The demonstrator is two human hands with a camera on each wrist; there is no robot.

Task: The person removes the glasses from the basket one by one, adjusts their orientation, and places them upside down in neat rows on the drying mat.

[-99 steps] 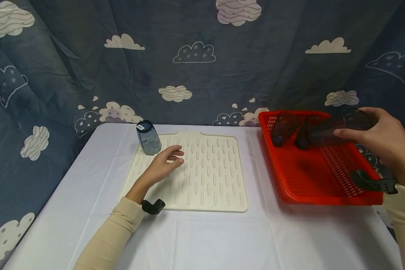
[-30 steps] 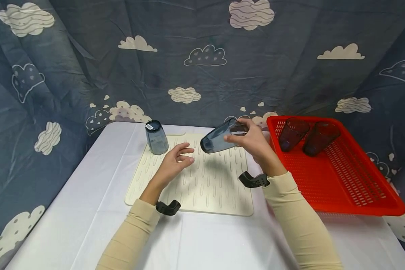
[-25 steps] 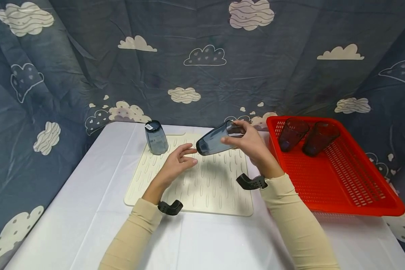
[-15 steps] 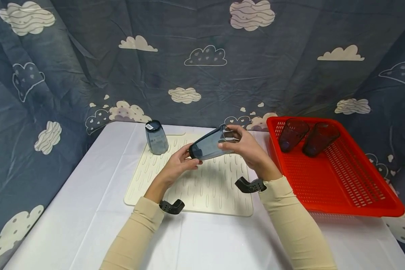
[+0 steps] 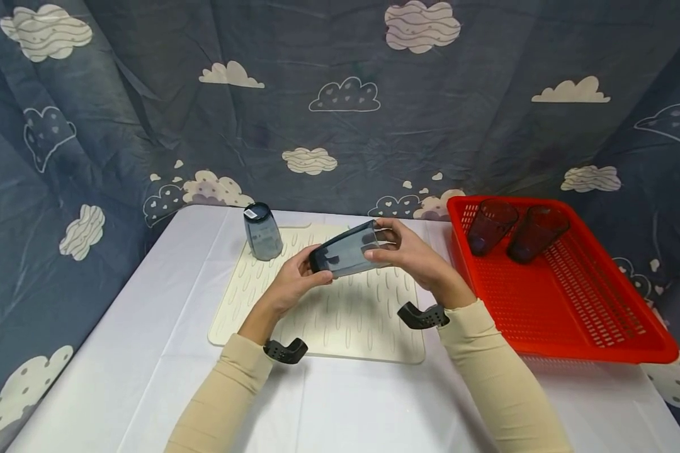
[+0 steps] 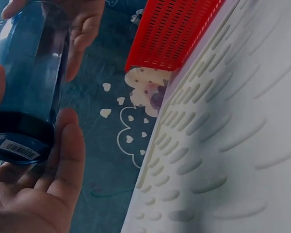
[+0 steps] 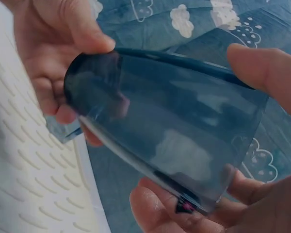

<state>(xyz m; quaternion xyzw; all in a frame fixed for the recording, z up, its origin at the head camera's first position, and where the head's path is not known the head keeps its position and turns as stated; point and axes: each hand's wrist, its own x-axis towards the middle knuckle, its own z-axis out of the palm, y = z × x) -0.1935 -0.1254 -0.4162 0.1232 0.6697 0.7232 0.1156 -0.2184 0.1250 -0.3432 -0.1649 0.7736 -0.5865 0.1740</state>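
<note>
Between both hands a blue-tinted drinking glass [image 5: 348, 250] is held tilted on its side, above the cream drying mat [image 5: 368, 327]. My left hand [image 5: 292, 280] grips its thick base, where a barcode sticker [image 6: 20, 149] shows in the left wrist view. Round the rim end curl the thumb and fingers of my right hand [image 5: 410, 255]. In the right wrist view the glass [image 7: 169, 121] spans from one hand to the other. A second blue glass [image 5: 264, 236] stands upside down at the mat's back left corner.
On the right of the white-covered table [image 5: 362, 409] sits a red plastic basket [image 5: 549, 314]. Two more glasses lean inside it, one glass [image 5: 492, 226] beside another glass [image 5: 538, 234]. A dark cloud-patterned cloth [image 5: 340, 138] hangs behind the table.
My right hand has brought the glass from the basket over the mat. My left hand has moved up and taken hold of its base; the glass has since dropped slightly.
</note>
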